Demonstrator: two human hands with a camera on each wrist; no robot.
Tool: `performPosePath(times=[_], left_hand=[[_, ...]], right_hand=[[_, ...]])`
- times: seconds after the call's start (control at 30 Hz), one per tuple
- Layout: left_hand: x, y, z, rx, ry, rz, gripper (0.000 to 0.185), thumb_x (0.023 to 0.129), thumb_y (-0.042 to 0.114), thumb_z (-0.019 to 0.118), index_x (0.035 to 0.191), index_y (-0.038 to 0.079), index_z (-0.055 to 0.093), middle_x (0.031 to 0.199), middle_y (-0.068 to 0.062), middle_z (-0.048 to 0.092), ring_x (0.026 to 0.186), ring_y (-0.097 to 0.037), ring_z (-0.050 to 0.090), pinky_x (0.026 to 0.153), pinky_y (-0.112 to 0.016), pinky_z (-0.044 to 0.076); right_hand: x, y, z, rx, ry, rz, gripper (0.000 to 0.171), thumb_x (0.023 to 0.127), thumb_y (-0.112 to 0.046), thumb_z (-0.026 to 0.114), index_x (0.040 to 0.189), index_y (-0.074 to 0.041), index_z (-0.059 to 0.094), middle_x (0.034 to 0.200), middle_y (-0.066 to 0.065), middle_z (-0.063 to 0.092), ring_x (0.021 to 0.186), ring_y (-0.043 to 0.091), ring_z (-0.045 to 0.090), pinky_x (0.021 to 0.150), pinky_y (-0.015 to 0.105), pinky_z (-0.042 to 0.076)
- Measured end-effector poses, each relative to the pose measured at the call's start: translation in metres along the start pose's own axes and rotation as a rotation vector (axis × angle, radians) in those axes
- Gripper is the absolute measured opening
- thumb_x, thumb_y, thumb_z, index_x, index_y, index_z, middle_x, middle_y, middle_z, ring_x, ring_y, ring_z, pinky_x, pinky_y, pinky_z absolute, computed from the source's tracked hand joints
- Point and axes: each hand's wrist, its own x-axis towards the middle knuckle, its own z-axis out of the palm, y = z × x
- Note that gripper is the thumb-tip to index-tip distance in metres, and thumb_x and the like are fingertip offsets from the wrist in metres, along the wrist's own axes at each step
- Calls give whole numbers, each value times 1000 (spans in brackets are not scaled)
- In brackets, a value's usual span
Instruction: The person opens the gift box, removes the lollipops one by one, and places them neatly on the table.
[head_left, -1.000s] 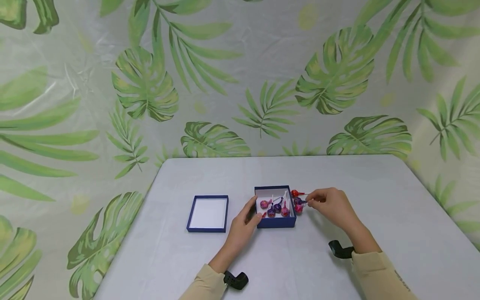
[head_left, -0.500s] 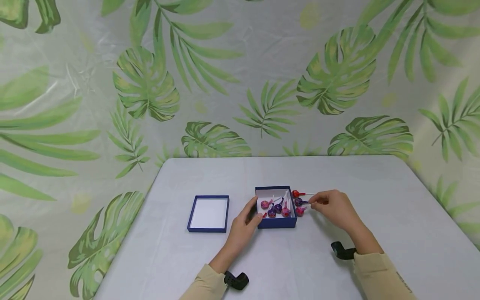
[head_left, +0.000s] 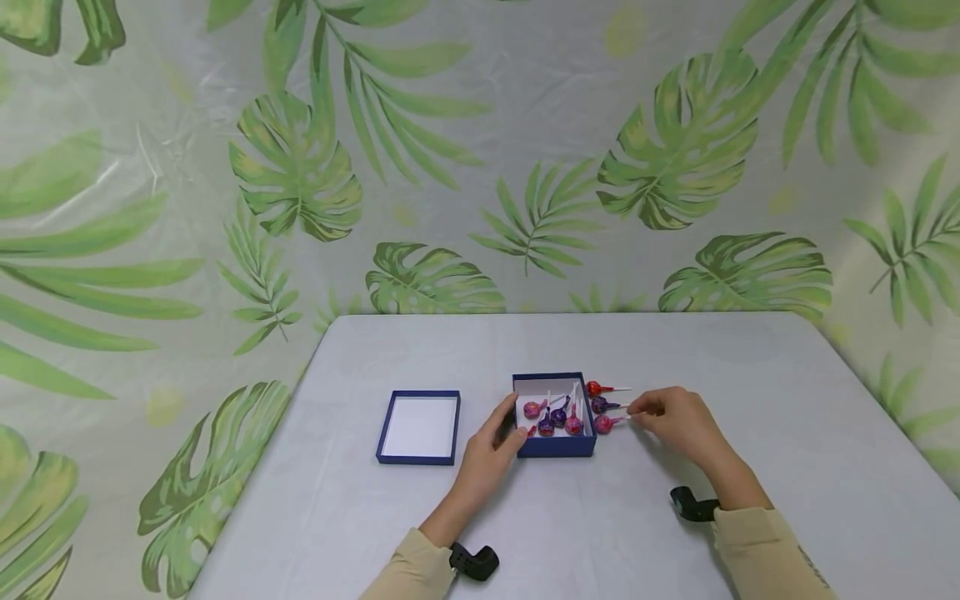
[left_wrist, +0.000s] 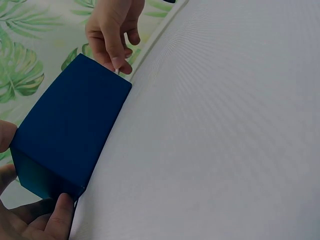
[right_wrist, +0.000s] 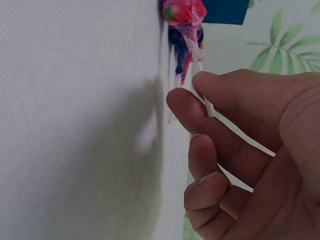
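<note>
A backdrop printed with large green palm leaves (head_left: 675,142) hangs behind a pale grey counter (head_left: 750,375), where a person in beige sleeves works over a small navy box (head_left: 556,446) set near the middle. The left hand (head_left: 487,454) steadies the box at its near left corner, thumb and fingers (left_wrist: 62,212) curled against its blue wall. The right hand (head_left: 678,421) reaches in from the right, its fingers (right_wrist: 200,107) pinched together on the thin white stick of a pink-wrapped lollipop (head_left: 604,423) that lies on the counter just beside the box's right wall. Two more lollipops rest on the counter next to it, a purple one (head_left: 598,405) and a red one (head_left: 594,388), both close to the box but outside it. Inside, several wrapped lollipops (head_left: 553,417) in pink and purple already lie on the white lining, sticks pointing various ways. The box's lid (head_left: 418,427) sits upturned well to the left, white inside showing. By the look of things the filling appears more than half done, with three sweets left out and the lid yet to go on. The held lollipop has a round head in crinkled, shiny pink film twisted at the neck, seen close in the right wrist view.
</note>
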Motion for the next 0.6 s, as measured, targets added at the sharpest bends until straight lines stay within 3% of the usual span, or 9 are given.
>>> performPosePath(times=[0.13, 0.4, 0.6], left_hand=[[1, -3, 0, 3, -4, -4, 55, 102, 18, 59, 155, 15, 43, 157, -6, 40, 144, -27, 36, 117, -45, 32], [12, -36, 5, 26, 2, 6, 56, 103, 26, 59, 156, 24, 41, 158, 1, 38, 145, -24, 34, 117, -43, 31], [11, -39, 5, 42, 0, 7, 56, 102, 35, 60, 155, 34, 41, 156, 9, 40, 144, -17, 36, 116, -38, 33]], right_hand=[[1, 4, 2, -1, -13, 13, 7, 90, -12, 73, 93, -15, 78, 91, 2, 71, 82, 21, 59, 69, 36, 51], [5, 9, 0, -41, -37, -35, 4, 88, -17, 78, 90, -14, 77, 84, -3, 68, 79, 19, 59, 71, 37, 50], [8, 14, 2, -57, -60, -28, 5, 86, -16, 80, 90, -14, 76, 81, -4, 64, 79, 19, 55, 69, 35, 46]])
